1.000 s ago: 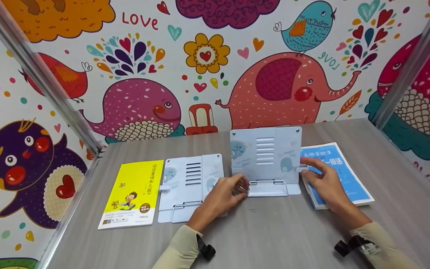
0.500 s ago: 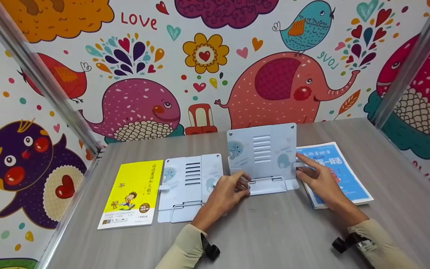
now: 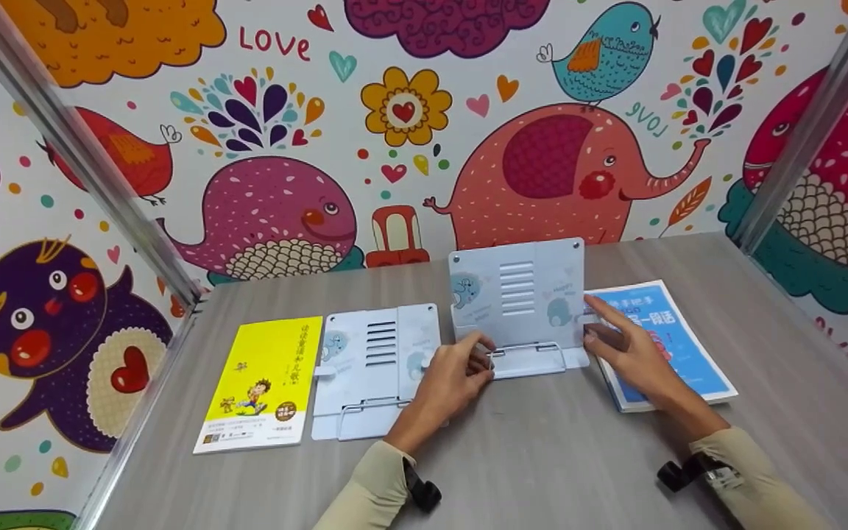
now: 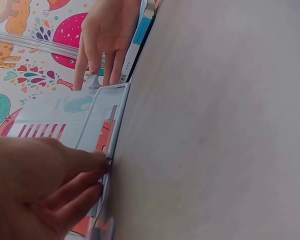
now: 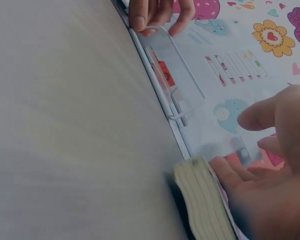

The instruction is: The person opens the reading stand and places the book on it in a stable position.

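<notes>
A pale blue metal book stand (image 3: pixel 516 291) with slots and cartoon prints stands upright on the table, its wire page holder (image 3: pixel 528 357) at the front. My left hand (image 3: pixel 457 372) pinches its lower left corner between thumb and fingers, as the left wrist view also shows. At the opposite side, my right hand (image 3: pixel 634 353) holds the right edge by the small side tab, index finger above the thumb. In the right wrist view the right thumb (image 5: pixel 260 117) lies over the panel's front. A thick blue-covered book (image 3: pixel 682 346) lies under and beside the right hand.
A second, similar book stand (image 3: pixel 365 368) leans low on the table left of the left forearm, partly covered by it. Farther left lies a thin yellow book (image 3: pixel 266 375). A wall (image 3: pixel 409 37) with cartoon prints rises behind the grey table (image 3: pixel 542 456).
The upright book stand has shifted slightly left and back toward the wall, its right side turned a little farther back. Both hands have moved along with it, keeping their places on it.
</notes>
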The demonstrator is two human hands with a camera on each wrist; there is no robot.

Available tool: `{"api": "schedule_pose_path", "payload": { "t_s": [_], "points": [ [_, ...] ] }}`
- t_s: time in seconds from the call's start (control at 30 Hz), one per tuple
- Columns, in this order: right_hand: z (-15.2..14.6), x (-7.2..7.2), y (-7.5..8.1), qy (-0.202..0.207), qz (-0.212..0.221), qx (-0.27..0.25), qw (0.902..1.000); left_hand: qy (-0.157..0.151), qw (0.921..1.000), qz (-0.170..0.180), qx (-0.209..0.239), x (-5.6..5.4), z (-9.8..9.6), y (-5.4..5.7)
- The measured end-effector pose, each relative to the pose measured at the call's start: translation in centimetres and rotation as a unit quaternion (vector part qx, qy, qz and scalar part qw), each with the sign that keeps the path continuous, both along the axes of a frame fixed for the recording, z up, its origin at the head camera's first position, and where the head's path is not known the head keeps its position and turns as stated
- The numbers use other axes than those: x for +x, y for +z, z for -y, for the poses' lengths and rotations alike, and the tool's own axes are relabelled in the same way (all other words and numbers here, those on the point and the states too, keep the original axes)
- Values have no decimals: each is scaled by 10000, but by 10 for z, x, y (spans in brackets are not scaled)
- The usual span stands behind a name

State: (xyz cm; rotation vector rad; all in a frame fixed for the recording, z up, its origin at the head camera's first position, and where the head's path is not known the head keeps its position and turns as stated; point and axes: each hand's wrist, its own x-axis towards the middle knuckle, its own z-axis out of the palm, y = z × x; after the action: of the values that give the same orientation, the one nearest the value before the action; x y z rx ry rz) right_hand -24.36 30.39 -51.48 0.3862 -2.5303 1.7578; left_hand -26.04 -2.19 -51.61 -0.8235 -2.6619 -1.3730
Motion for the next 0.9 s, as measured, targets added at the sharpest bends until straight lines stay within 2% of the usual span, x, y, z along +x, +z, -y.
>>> {"api": "schedule_pose_path", "payload": {
  "t_s": [0.2,0.27,0.4,0.5,0.57,0.7,0.8,0.9],
  "points": [
    [-12,3,4,161,-84,311,9994,16,10000,-22,14,2,0,2],
    [-19,3,7,51,-207,463,9987,17,10000,-18,30,2,-1,2],
    [-44,2,14,-863,-373,1103,9894,60,10000,-35,-2,3,-2,2],
    [-66,3,15,-1585,-156,1541,9751,148,9998,-102,-77,4,-1,2],
    [-81,2,13,-1811,116,1800,9668,196,9996,-163,-120,4,-2,1],
    [-103,0,5,-1688,748,2303,9555,277,9993,-197,-169,4,-4,1],
    [-108,-1,1,-1419,1025,2318,9569,378,9991,-142,-130,6,-6,1],
    [-106,0,-2,-1337,990,2193,9614,475,9988,-100,-68,9,-7,1]
  ]
}}
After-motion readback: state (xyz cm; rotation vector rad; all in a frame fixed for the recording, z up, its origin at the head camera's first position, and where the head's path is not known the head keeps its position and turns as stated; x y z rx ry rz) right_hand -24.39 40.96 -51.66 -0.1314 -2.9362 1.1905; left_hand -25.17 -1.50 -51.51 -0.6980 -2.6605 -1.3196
